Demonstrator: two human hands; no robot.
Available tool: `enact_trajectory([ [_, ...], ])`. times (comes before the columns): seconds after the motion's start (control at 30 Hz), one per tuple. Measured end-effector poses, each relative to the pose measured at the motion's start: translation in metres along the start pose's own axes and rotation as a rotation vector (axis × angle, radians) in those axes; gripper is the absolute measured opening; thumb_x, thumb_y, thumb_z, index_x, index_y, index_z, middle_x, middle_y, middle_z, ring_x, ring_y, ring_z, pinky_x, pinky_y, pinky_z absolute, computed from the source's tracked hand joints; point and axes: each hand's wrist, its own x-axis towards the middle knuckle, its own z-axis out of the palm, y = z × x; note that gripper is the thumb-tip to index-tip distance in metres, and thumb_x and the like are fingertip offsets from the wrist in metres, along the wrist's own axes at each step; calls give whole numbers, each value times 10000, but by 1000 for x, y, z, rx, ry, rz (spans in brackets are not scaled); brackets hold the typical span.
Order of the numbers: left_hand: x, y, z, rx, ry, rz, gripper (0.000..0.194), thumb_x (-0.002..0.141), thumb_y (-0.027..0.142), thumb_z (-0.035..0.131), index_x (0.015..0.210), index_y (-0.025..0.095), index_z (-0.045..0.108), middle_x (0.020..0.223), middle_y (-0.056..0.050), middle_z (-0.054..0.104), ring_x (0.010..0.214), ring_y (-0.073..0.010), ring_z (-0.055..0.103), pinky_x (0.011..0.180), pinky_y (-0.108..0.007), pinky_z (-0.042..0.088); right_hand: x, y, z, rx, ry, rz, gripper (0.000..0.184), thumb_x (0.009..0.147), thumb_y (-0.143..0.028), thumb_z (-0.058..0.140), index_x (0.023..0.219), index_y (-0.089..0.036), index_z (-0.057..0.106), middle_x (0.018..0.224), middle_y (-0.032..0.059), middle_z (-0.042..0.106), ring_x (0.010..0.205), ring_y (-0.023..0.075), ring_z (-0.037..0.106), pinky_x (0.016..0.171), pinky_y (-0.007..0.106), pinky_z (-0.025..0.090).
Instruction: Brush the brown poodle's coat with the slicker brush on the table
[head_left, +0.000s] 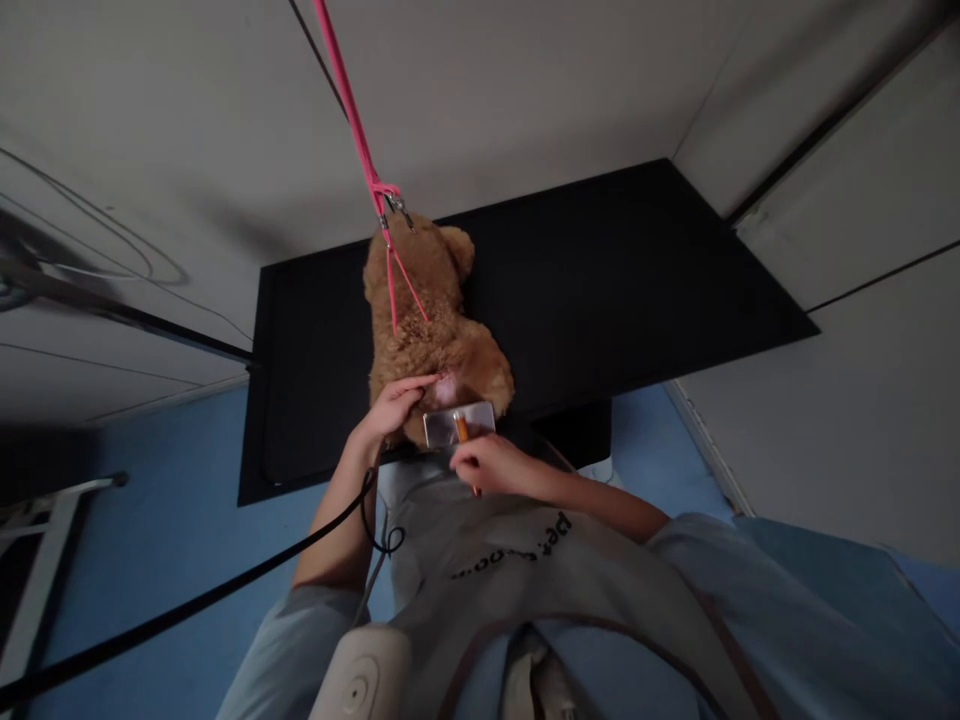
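A small curly brown dog [431, 320] stands on a black grooming table [600, 290], its rear toward me. A pink leash [360, 140] runs up from its neck. My left hand [394, 405] rests on the dog's rump with its fingers bent into the fur, parting it over a pinkish patch. My right hand [491, 465] is closed round the orange handle of a slicker brush [459, 425], whose silver rectangular head lies against the dog's hindquarters.
White walls stand behind and to the right of the table. The floor [172, 540] is blue. A black cord [225, 590] runs from lower left to my left wrist. A metal frame [45, 540] stands at the far left. I wear a grey apron [510, 570].
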Motion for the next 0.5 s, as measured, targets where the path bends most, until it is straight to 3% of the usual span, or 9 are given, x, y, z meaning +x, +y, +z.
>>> enact_trajectory([
  [0.07,1,0,-1,-3,-14,-10,411,694,279,575,1043,127,729,924,-109,720,721,-178,619,604,-264,470,-4,2,4,55,-166,-1,233,769,-140,531,835,-190,749,588,-12,663,635,128,624,619,203,411],
  [0.13,2,0,-2,-15,-29,-22,430,671,277,585,1046,121,726,885,-102,719,661,-161,589,575,-258,445,-6,1,3,140,-217,-20,247,795,-170,527,912,-199,743,556,-29,644,565,109,598,573,192,397],
  [0.23,3,1,-4,-44,-26,-12,415,667,300,578,1002,116,737,788,-76,698,621,-147,548,568,-253,418,3,-3,-1,181,9,-28,286,836,-229,522,1047,-190,711,616,-20,668,555,99,585,579,193,401],
  [0.3,2,2,-6,-33,-29,8,432,727,357,536,1016,104,734,640,-43,635,554,-131,493,541,-248,385,8,-3,1,123,93,-30,245,812,-201,539,957,-171,733,666,-1,688,613,106,603,616,195,407],
  [0.4,-1,2,-8,22,-41,-6,561,840,475,413,1094,70,706,450,12,449,448,-118,377,486,-249,319,7,0,8,91,-73,-30,183,764,-162,549,731,-157,729,634,-3,679,615,107,599,590,186,390],
  [0.5,-1,0,-6,15,-26,-6,645,867,564,354,1084,72,711,530,-29,534,556,-157,496,548,-269,376,3,-1,2,223,-246,-34,212,795,-213,521,730,-156,715,561,-24,636,535,97,567,522,182,370],
])
